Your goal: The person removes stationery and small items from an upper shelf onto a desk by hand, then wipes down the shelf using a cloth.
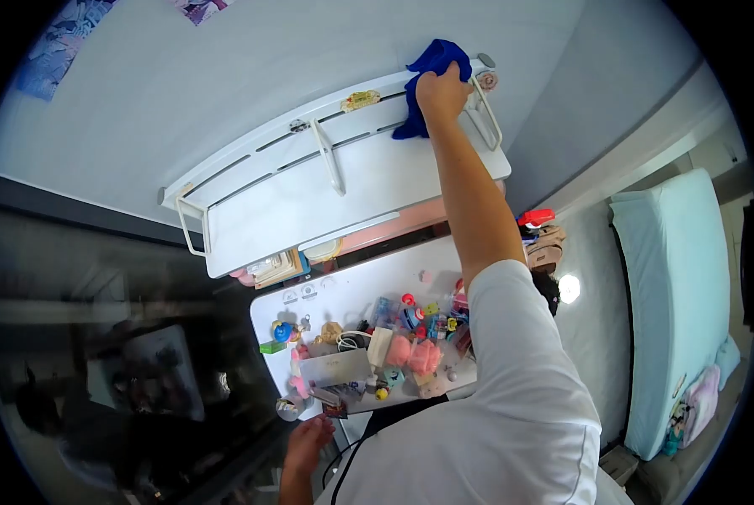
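A blue cloth (pixel 416 105) is held in my right hand (pixel 444 91) against the back rail at the right end of a white shelf (pixel 309 194). Part of the cloth hangs down over the rail onto the shelf top. My fingers are closed on it, beside the white end bracket (pixel 488 114). My left hand (pixel 310 439) is low, near the front left corner of the white desk (pixel 267 311), with its fingers curled; whether it holds anything is too small to tell.
Toys, pink items (pixel 415 353) and a white box (pixel 335 368) crowd the desk below the shelf. Books (pixel 276 269) stand under the shelf. A dark glossy panel (pixel 99 337) is at left, a bed (pixel 671 311) at right, with bags (pixel 545 244) beside the desk.
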The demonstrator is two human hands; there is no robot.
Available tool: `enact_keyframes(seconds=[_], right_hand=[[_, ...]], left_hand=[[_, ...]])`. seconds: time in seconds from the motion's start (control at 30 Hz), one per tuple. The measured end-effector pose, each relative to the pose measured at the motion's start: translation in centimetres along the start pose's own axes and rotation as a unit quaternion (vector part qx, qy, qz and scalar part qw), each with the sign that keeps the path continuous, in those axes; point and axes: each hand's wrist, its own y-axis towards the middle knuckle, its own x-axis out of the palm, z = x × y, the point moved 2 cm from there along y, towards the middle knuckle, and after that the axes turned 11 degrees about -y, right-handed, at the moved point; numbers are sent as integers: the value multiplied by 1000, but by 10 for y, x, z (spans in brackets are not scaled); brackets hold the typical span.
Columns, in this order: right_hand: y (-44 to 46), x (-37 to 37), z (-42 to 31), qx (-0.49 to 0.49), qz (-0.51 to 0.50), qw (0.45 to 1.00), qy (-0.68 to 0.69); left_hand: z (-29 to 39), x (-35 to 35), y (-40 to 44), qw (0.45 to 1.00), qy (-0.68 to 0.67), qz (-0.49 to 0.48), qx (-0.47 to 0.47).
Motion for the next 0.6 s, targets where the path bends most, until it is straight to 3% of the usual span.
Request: enact_keyframes(seconds=[0.1, 0.23, 0.37, 0.47, 0.53, 0.6], right_hand=[[-6, 11, -3, -50, 13, 997, -50], [-11, 21, 23, -234, -38, 968, -80], [31, 17, 31, -125, 21, 991, -46], [-4, 6, 7, -85, 4, 994, -69], [-19, 24, 17, -199, 3, 978, -63], [-25, 30, 36, -263, -80, 961, -34]], left_hand=[[-3, -2, 2, 1000, -12, -2, 4], [-19, -8, 6, 1000, -8, -11, -12], [-17, 2, 2, 1000, 2, 0, -11], [-9, 8, -4, 1000, 7, 4, -4], [-7, 12, -7, 1000, 7, -7, 1], [-10, 13, -7, 1000, 19, -15, 4]])
